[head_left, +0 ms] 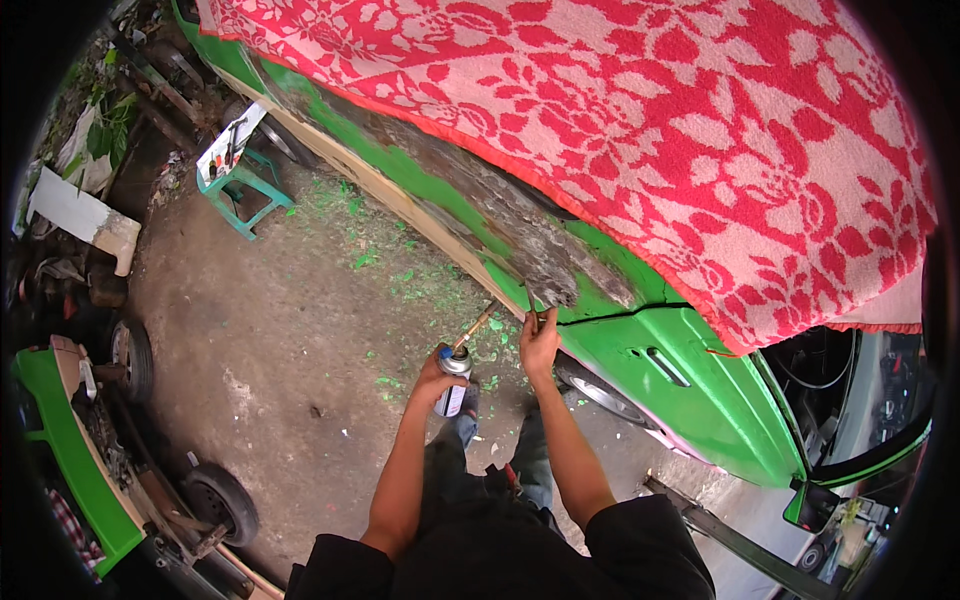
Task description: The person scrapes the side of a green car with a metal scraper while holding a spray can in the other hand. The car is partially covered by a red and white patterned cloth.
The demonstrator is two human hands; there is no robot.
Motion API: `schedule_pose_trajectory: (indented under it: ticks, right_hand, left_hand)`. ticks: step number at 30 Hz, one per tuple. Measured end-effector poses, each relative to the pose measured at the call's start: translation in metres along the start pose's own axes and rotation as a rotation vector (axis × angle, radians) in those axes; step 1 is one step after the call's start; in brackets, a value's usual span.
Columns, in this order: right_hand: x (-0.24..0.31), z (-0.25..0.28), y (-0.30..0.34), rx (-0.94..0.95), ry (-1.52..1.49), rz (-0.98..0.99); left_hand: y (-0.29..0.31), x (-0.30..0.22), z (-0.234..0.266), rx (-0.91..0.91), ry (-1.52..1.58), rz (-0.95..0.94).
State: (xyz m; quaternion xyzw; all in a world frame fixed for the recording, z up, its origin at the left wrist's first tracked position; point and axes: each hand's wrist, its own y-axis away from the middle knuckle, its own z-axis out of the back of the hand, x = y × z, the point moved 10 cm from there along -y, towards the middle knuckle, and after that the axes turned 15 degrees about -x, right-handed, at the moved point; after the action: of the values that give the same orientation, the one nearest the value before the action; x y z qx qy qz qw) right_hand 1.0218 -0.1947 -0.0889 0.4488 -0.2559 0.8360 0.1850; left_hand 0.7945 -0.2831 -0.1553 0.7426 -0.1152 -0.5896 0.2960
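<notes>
In front of me my left hand (437, 377) is wrapped round a gas canister (452, 402) fitted with a blowtorch head. Its brass-coloured nozzle (476, 326) points up toward the car's lower side; whether a flame burns I cannot see. Slightly to the right, my right hand (540, 342) grips a thin scraper (531, 299), held up to the car's side. The green car body (460, 215) has a long stripped patch (520, 240) of bare grey-brown surface with ragged paint edges. The scraper's tip is too small to make out clearly.
A red and pink floral blanket (640, 130) covers the car's upper part. Green paint flakes (400, 285) litter the ground. A green stool (245, 190) with tools stands at the far left. Loose wheels (220, 503) and a green panel (75, 460) lie at the left.
</notes>
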Motion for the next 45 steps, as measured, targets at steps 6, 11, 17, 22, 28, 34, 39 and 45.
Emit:
schedule_pose_trajectory:
  ticks: [6,11,17,22,28,34,39,45]
  right_hand:
    - [0.001,0.003,-0.011,0.062,0.050,-0.126]
    - [-0.005,-0.001,-0.008,0.041,-0.057,-0.190]
    - [-0.028,-0.002,-0.023,0.060,0.075,-0.163]
    - [0.005,0.003,-0.015,0.055,-0.013,-0.169]
    - [0.013,0.010,-0.013,0.028,0.022,-0.156]
    - [0.013,0.003,-0.025,0.015,0.009,-0.067]
    - [0.020,0.014,-0.017,0.026,-0.011,-0.110]
    - [0.023,0.005,-0.026,0.006,0.106,0.016]
  left_hand:
    - [-0.004,-0.004,-0.006,0.041,0.021,-0.044]
    - [-0.015,0.009,-0.003,0.056,-0.015,-0.044]
    - [-0.019,0.010,-0.035,0.085,0.008,-0.006]
    - [-0.023,0.009,-0.016,0.008,-0.031,-0.102]
    - [-0.018,0.003,-0.017,0.039,0.047,-0.069]
    - [-0.021,0.008,-0.027,0.026,0.004,-0.082]
    - [-0.019,0.013,-0.023,-0.061,-0.013,-0.087]
    - [-0.020,0.013,-0.036,0.006,-0.019,-0.091]
